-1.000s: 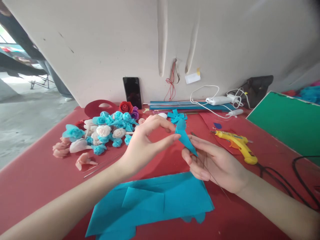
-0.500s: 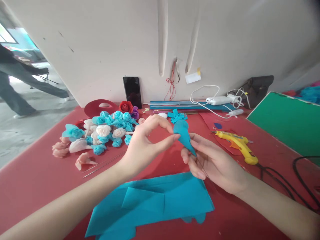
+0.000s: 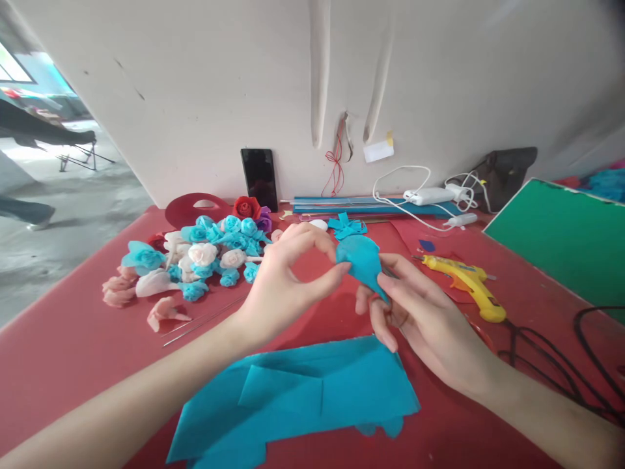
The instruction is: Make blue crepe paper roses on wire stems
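Observation:
Between my hands is a blue paper petal (image 3: 360,255), broad and rounded at the top, narrowing to a point at the bottom. My left hand (image 3: 297,277) pinches its left edge between thumb and fingertip. My right hand (image 3: 420,312) grips its lower right side, thumb pressed near the narrow end. Whether the thin wire seen earlier is still in the right hand is hidden by the fingers. Below the hands lie blue paper sheets (image 3: 361,378), stacked and partly folded.
Blue, white and pink paper flowers (image 3: 202,254) are heaped at left, near thin wires (image 3: 200,322). A yellow glue gun (image 3: 463,283) with a black cord lies right. Behind stand a phone (image 3: 258,179), a white power strip (image 3: 430,195) and a green board (image 3: 561,244).
The blue petal has opened out wider between my hands. My right hand has turned and shifted slightly right. In the background, a walking person has moved left, mostly out of view.

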Action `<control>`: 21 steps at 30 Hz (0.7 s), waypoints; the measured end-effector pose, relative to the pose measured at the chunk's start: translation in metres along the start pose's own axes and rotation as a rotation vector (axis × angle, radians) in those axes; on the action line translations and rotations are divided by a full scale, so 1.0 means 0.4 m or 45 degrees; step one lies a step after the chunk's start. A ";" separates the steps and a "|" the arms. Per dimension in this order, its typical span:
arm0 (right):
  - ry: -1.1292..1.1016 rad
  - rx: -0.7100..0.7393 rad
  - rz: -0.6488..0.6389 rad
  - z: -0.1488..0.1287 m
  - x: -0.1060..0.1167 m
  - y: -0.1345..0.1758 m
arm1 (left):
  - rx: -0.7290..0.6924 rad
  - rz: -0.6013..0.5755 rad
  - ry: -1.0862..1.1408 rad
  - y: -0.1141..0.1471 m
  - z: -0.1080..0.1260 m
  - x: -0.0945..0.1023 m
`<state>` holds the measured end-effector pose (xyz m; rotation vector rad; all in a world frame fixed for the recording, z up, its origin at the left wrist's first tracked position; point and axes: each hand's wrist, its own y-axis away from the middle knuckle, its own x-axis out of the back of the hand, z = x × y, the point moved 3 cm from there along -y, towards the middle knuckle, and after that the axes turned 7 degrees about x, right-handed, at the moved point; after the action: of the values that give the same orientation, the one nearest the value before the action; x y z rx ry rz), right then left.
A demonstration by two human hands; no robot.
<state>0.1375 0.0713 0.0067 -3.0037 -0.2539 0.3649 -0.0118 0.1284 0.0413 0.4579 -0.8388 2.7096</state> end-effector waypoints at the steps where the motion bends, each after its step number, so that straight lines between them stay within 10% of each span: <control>1: 0.025 0.003 0.008 -0.001 -0.001 0.002 | 0.010 -0.002 0.011 0.000 0.000 -0.002; 21: -0.163 -0.099 -0.031 -0.005 -0.017 -0.003 | -0.033 0.001 0.164 0.012 -0.001 -0.008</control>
<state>0.1313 0.0711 0.0101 -3.0539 -0.3226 0.5580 -0.0106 0.1245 0.0375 0.2737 -0.8380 2.6922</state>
